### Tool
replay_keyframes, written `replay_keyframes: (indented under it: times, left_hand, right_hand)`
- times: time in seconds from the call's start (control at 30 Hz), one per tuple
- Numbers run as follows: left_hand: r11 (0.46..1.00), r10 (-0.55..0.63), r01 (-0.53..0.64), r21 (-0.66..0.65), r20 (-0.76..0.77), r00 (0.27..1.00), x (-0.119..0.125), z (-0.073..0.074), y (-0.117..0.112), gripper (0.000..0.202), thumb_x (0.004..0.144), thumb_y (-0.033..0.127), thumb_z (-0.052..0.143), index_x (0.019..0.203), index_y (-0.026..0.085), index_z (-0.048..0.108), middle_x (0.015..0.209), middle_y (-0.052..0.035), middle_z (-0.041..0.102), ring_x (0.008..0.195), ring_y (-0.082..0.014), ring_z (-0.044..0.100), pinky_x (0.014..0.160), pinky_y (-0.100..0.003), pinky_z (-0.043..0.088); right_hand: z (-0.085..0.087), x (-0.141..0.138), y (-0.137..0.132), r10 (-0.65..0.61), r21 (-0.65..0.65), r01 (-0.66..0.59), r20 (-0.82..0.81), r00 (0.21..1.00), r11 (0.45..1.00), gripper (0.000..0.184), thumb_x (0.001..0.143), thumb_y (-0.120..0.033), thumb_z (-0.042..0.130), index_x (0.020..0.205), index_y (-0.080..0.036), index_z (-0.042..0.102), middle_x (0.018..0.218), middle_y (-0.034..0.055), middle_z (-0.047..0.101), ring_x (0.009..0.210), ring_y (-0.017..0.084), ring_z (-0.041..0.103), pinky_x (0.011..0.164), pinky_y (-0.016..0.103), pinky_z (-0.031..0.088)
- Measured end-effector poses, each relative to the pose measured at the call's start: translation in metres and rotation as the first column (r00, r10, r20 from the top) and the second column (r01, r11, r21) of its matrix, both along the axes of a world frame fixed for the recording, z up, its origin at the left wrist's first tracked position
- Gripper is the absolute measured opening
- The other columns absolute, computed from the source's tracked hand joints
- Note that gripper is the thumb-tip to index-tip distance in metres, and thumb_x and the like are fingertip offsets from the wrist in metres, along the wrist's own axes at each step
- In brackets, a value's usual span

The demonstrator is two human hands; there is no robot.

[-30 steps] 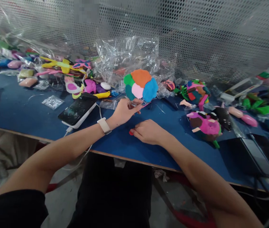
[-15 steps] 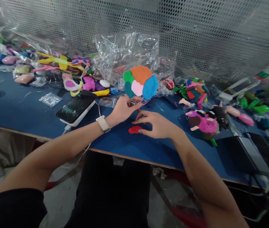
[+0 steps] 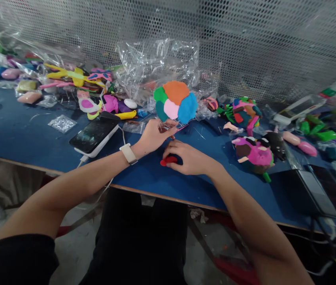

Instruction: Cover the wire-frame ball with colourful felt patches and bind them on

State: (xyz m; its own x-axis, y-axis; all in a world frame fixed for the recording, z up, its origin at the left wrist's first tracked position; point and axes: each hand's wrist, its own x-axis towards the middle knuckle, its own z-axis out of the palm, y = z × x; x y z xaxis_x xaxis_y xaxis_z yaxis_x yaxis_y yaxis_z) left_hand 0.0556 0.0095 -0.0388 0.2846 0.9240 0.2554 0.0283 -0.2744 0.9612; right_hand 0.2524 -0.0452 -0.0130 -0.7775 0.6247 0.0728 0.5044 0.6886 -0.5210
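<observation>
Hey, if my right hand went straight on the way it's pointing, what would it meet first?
Beyond the red piece it touches, your right hand would probably meet your left wrist near the pale wristband, though depth is unclear.

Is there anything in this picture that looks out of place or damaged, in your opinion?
I see no clear spill or damage. Slightly out of place is the dark phone: it lies on a white block with a cable attached, beside modelling pieces. The crumpled clear plastic behind the colourful dome also looks untidy.
</observation>
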Motion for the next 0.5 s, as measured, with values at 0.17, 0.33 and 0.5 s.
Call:
replay_keyframes:
  times: [0.17, 0.33, 0.5]
  left_hand:
    - [1.000, 0.008, -0.008, -0.002, -0.005, 1.000, 0.000, 0.003, 0.000, 0.010, 0.101, 0.027, 0.080, 0.100, 0.017, 0.078, 0.100, -0.0101, 0.084, 0.078, -0.0201, 0.082, 0.078, -0.037, 0.071]
    - [1.000, 0.004, -0.004, -0.017, -0.017, 1.000, -0.001, 0.005, -0.002, 0.013, 0.100, 0.028, 0.081, 0.102, 0.016, 0.078, 0.102, -0.0108, 0.085, 0.078, -0.0190, 0.081, 0.077, -0.034, 0.070]
    - [1.000, 0.006, -0.006, -0.031, -0.005, 1.000, -0.001, 0.004, -0.002, 0.024, 0.098, 0.039, 0.084, 0.098, 0.016, 0.076, 0.113, -0.0143, 0.085, 0.082, -0.0204, 0.081, 0.079, -0.037, 0.071]
  right_hand:
    - [-0.007, -0.003, 0.000, 0.032, 0.012, -0.032, -0.018, 0.999, 0.999, 0.025, 0.111, -0.031, 0.064, 0.125, -0.022, 0.083, 0.125, 0.0136, 0.077, 0.121, 0.030, 0.071, 0.116, 0.053, 0.055]
    - [-0.004, -0.004, 0.000, 0.062, -0.007, -0.063, -0.044, 0.997, 0.998, 0.016, 0.105, -0.021, 0.069, 0.113, -0.021, 0.082, 0.122, 0.0122, 0.077, 0.117, 0.028, 0.072, 0.117, 0.052, 0.053]
    - [0.003, -0.005, -0.003, 0.073, -0.034, -0.076, -0.073, 0.995, 0.997, 0.018, 0.095, -0.009, 0.069, 0.105, -0.021, 0.076, 0.111, 0.0086, 0.079, 0.107, 0.026, 0.072, 0.115, 0.052, 0.054]
